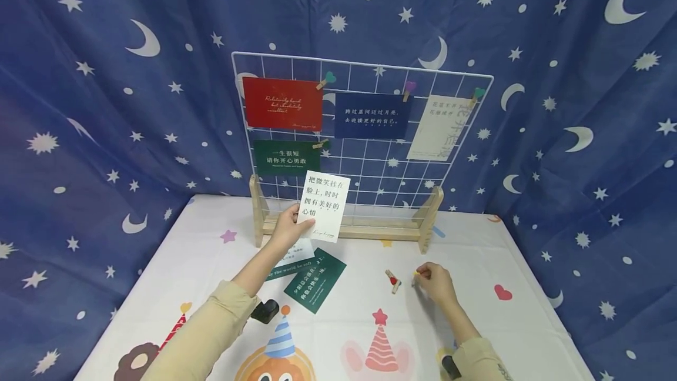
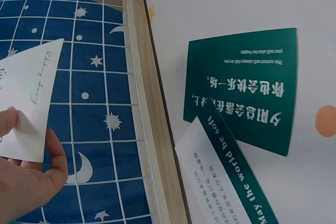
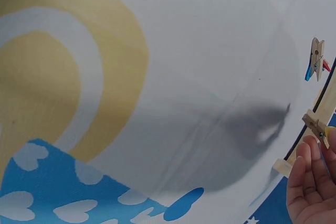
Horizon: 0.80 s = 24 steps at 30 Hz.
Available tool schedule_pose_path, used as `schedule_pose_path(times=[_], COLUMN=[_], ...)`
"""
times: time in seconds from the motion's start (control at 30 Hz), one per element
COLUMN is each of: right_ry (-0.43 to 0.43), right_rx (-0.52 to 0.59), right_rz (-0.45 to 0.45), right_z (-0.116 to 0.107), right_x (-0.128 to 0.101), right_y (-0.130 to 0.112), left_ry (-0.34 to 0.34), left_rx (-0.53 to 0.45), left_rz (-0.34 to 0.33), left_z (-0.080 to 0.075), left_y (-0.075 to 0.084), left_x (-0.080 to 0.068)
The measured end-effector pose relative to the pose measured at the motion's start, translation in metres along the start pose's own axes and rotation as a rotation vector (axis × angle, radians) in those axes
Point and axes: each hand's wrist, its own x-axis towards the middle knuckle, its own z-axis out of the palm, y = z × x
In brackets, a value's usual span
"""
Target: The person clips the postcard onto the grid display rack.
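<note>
My left hand (image 1: 287,229) pinches a white card with black Chinese text (image 1: 324,206) by its lower left corner, held up in front of the white wire grid's (image 1: 370,157) lower rows; the left wrist view shows the same white card (image 2: 29,103) against the grid. My right hand (image 1: 435,282) is low over the tablecloth, its fingertips pinching a small wooden clothespin with a yellow tip (image 1: 415,277), seen also as the clothespin (image 3: 316,127) in the right wrist view. A second clothespin with a red heart (image 1: 392,280) lies just left of that hand.
Red, navy, cream and green cards hang clipped on the grid, which stands in a wooden base (image 1: 381,229). A dark green card (image 1: 315,280) and another partly white card (image 1: 293,256) lie on the patterned tablecloth (image 1: 338,322). A star-print blue curtain surrounds the table.
</note>
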Motion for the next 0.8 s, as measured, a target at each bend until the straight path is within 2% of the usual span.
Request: schedule_pose_path(times=[0.13, 0.37, 0.6, 0.8], right_ry=[-0.011, 0.021, 0.056, 0.141], right_rx=[0.002, 0.008, 0.043, 0.085], right_rz=[0.009, -0.047, -0.101, -0.177], right_z=[-0.001, 0.0, 0.0, -0.005], right_x=[-0.006, -0.006, -0.003, 0.005], right_y=[0.003, -0.002, -0.016, -0.041], left_ry=[-0.004, 0.022, 0.03, 0.015], left_rx=[-0.022, 0.004, 0.006, -0.021], left_rz=[0.006, 0.034, 0.029, 0.042], left_z=[0.011, 0.022, 0.025, 0.031], left_y=[0.002, 0.009, 0.014, 0.021], left_x=[0.005, 0.014, 0.019, 0.025])
